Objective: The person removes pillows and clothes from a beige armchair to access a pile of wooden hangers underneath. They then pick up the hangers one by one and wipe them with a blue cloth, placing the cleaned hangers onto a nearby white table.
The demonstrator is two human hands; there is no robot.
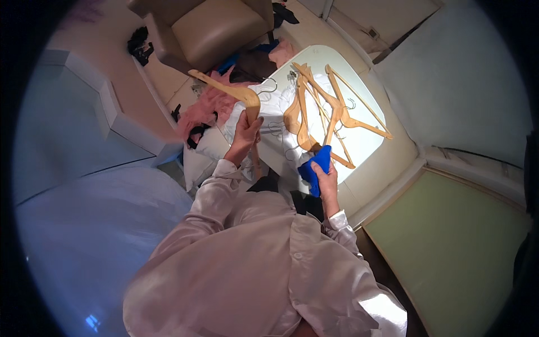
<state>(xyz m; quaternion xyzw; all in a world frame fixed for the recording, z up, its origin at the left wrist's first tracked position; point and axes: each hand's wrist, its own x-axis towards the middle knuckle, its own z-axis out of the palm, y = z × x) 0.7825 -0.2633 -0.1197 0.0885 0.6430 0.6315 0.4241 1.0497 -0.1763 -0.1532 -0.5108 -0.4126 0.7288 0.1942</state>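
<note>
A wooden clothes hanger [227,89] with a metal hook is held up in my left hand [246,137], its fingers closed round one arm of it. My right hand [326,177] grips a bunched blue cloth [316,168]. The cloth touches the lower arm of another wooden hanger [332,122]; whether my fingers hold that hanger through the cloth I cannot tell. More wooden hangers [365,125] lie in a loose, overlapping heap on a white table [370,90]. White fabric [273,101] lies on the table's left part, partly under the heap.
Beyond the table stands a tan armchair [219,31]. Pink fabric [210,105] and dark clothing [254,65] are piled between chair and table. A white cushion [198,166] lies left of the table. A greenish panel [450,244] is at the right.
</note>
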